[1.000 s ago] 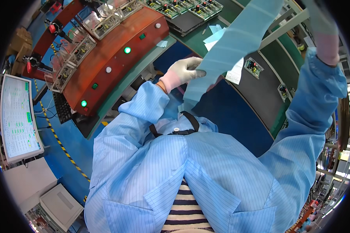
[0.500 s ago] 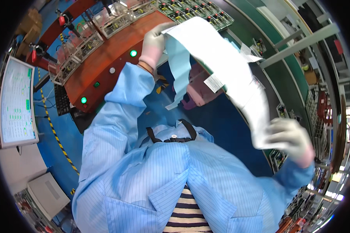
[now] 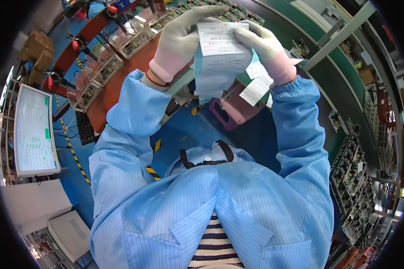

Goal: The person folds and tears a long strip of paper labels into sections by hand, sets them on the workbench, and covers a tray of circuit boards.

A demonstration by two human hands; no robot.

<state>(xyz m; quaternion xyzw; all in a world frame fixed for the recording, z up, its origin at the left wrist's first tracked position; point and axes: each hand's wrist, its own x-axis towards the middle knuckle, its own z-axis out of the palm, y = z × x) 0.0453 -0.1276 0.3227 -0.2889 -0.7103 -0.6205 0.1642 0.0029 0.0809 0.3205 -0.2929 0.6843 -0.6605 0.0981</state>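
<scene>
Head view: left hand (image 3: pixel 182 38) and right hand (image 3: pixel 265 45), both gloved, hold a white label sheet (image 3: pixel 222 47) raised above the blue table (image 3: pixel 184 130), fingers pinching its side edges. Risk: loose tags (image 3: pixel 256 87) hanging beneath could snag or tear.

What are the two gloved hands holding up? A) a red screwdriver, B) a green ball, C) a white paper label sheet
C: the left hand and the right hand both grip a white printed label sheet between them, one on each side.
</scene>
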